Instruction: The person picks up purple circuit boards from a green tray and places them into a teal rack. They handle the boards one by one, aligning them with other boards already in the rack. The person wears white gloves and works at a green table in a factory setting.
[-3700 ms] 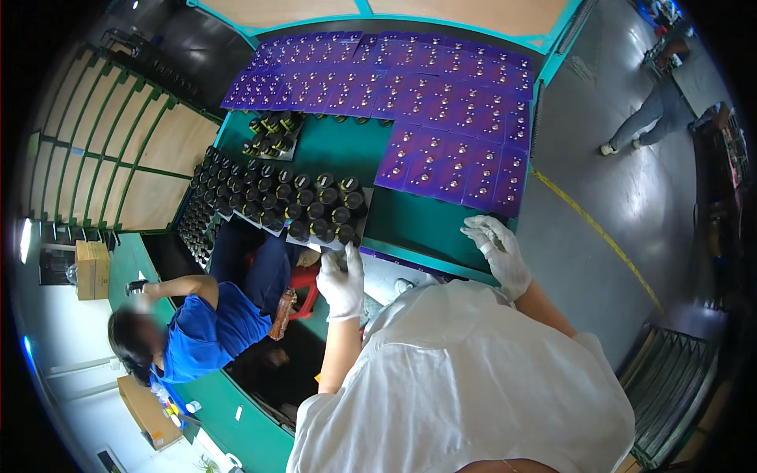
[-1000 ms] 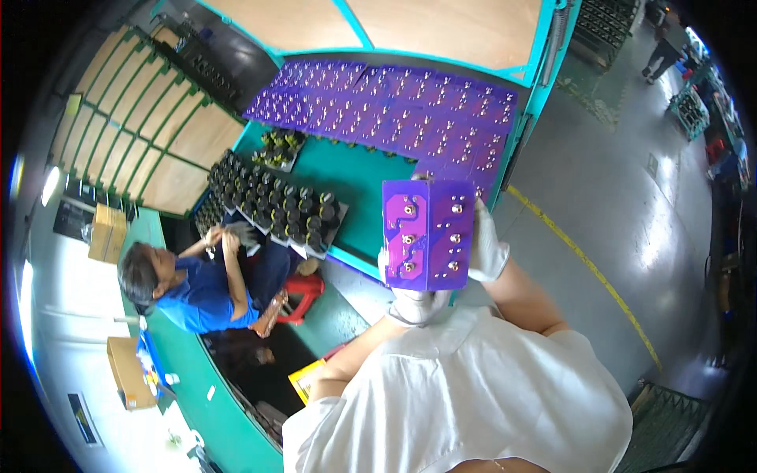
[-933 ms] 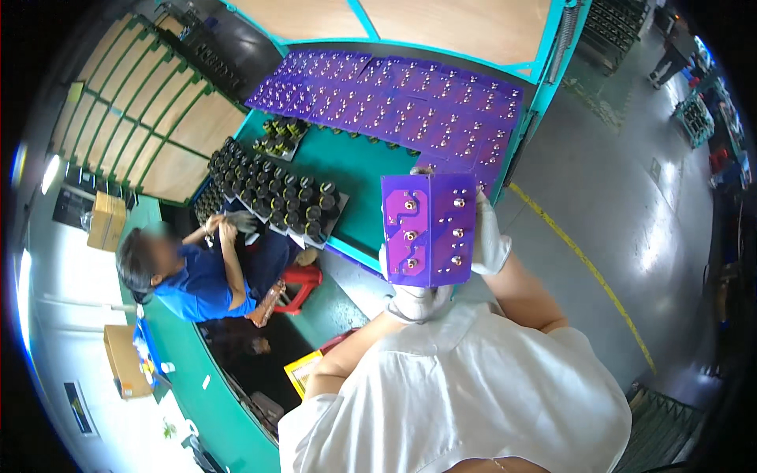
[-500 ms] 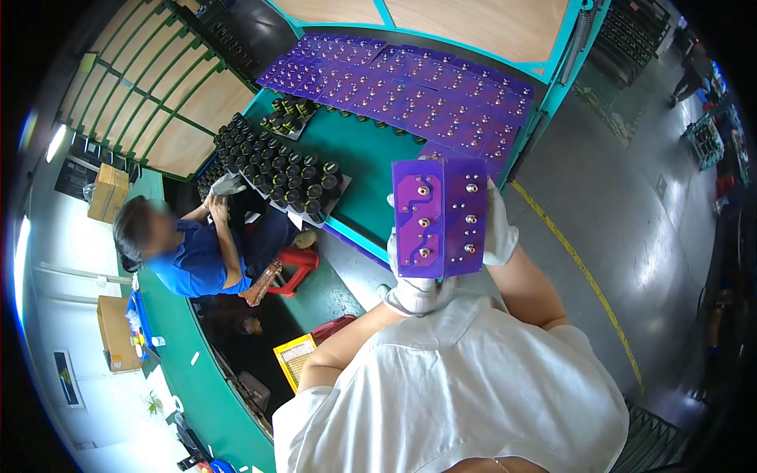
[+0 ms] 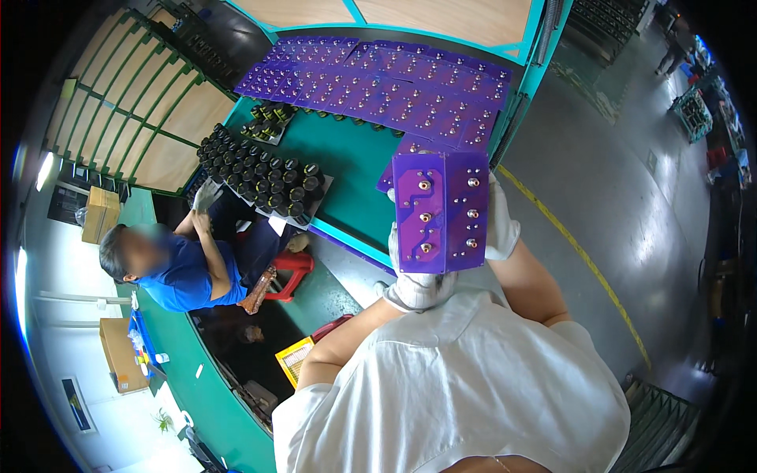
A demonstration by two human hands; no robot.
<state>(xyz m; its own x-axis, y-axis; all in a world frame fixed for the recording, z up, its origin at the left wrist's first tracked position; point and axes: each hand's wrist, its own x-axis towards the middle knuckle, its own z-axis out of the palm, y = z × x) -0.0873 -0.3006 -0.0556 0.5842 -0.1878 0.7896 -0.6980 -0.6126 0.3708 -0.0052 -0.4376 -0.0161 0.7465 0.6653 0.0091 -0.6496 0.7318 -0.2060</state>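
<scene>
Both my white-gloved hands hold up a purple circuit panel [image 5: 441,211] with small metal studs, raised above the edge of the green table [image 5: 355,185]. My left hand [image 5: 414,284] grips its lower left edge. My right hand [image 5: 501,229] grips its right edge, mostly hidden behind the panel. Many more purple panels [image 5: 386,83] lie flat in rows across the far part of the table.
A tray of several black cylindrical parts [image 5: 264,173] sits on the table's left side, with a smaller batch [image 5: 266,122] behind it. A seated person in a blue shirt [image 5: 177,268] reaches toward that tray. Grey floor with a yellow line [image 5: 583,252] runs on the right. A red stool [image 5: 288,272] stands below.
Earlier both my hands hovered open by the table's near edge. Since then I picked up a purple panel, and it has risen and shifted slightly right in the last second.
</scene>
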